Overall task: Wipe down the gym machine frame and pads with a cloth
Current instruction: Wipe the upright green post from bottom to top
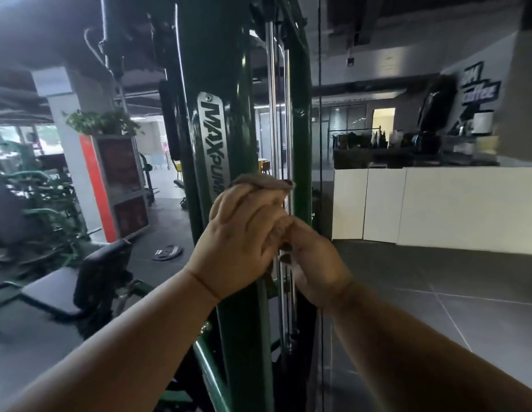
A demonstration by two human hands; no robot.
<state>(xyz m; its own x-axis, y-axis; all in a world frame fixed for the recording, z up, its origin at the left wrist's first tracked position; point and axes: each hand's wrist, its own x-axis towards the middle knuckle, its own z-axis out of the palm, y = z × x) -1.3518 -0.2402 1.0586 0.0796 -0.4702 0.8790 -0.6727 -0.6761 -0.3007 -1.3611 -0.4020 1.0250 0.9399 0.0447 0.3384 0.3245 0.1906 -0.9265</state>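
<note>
A black padded seat [51, 289] sits low at the left on dark flooring. At centre, the left hand [244, 236] grips a brown cloth [260, 183] against the green upright frame [229, 144]; the right hand [315, 263] curls around the chrome guide rods [272, 114]. A white desk [437, 203] stands at the right.

The frame upright [223, 69] was glossy green painted metal, its badge [214, 144] brushed steel. At 3 o'clock ran polished chrome rods [272, 114]. The cloth [259, 182] looked soft and matt.
</note>
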